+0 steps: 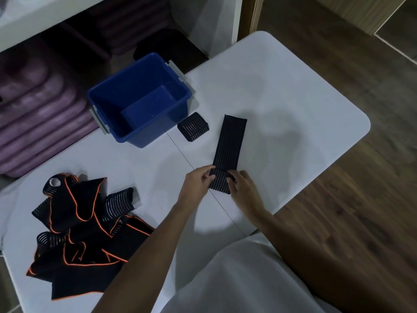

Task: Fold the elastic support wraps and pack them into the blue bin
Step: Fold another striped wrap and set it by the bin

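Two hands hold the near end of a long black wrap stretched out on a white table.

Well to the left of the held end, a loose pile of wraps (85,231), black with orange edging, lies on the table (293,98). Further away and to the left stands the blue bin (140,98), open, with nothing visible inside. Just beside the bin's right corner sits a small folded wrap (193,126), apart from the hands. The left hand (198,184) pinches the left edge of the long wrap (230,145) at its near end, fingers curled over the fabric. The right hand (244,188) pinches the right edge of the same end, fingertips pressing on the ribbed part. From the grip the wrap runs flat away from the person, slightly rightward. Wooden flooring (361,199) lies to the right of the table.
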